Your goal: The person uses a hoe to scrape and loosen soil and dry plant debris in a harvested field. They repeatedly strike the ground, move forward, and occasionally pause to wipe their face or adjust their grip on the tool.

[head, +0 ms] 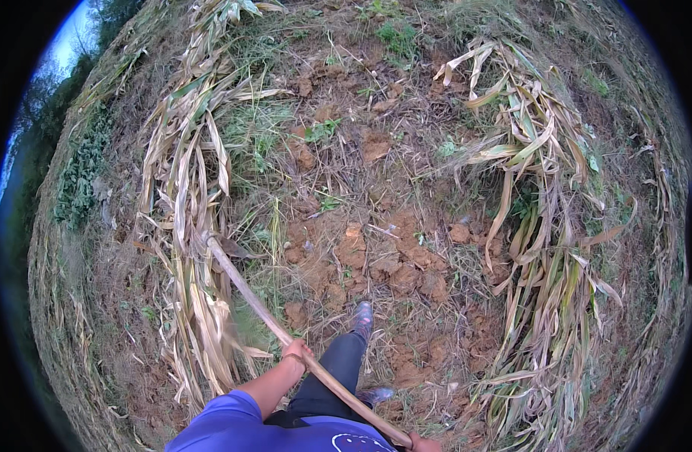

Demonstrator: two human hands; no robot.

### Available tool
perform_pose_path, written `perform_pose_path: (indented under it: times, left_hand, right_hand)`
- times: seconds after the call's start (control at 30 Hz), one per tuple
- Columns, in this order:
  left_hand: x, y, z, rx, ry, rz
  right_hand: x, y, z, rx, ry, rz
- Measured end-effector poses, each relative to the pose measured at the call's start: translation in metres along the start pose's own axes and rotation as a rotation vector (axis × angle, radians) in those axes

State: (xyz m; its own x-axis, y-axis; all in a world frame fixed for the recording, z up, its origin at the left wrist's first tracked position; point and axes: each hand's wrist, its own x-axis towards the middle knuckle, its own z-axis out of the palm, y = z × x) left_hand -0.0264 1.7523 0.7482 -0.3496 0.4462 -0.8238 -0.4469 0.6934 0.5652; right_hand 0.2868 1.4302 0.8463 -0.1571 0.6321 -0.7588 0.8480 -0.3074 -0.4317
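Note:
My left hand [297, 350] wraps around the middle of a long wooden handle [255, 302]. At the bottom edge, my right hand [425, 443] grips the handle's near end and is partly cut off by the frame. The handle slants up to the left, in front of my dark trousers. A dark, flat metal hoe blade [236, 247] is at its far end, partly hidden against a row of dry corn stalks and leaves [182, 169]. Whether the blade touches the soil cannot be told.
Another row of dry corn stalks [541, 226] runs along the right. Clods of reddish soil [405, 265], grass and weeds [255, 135] cover the strip between. My patterned boots [363, 319] stand on it. Leafy plants [80, 164] grow at the far left, with trees beyond.

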Motion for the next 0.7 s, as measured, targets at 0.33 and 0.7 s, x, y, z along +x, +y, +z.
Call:
perform_pose_path:
  times: [0.33, 0.7]
  left_hand:
    - [-0.1, 0.224, 0.084, -0.141, -0.296, 0.658]
    - [0.02, 0.053, 0.121, 0.281, -0.176, 0.243]
  right_hand:
    - [0.134, -0.125, -0.067, 0.239, 0.472, -0.264]
    - [0.187, -0.159, -0.094, 0.46, 0.189, -0.011]
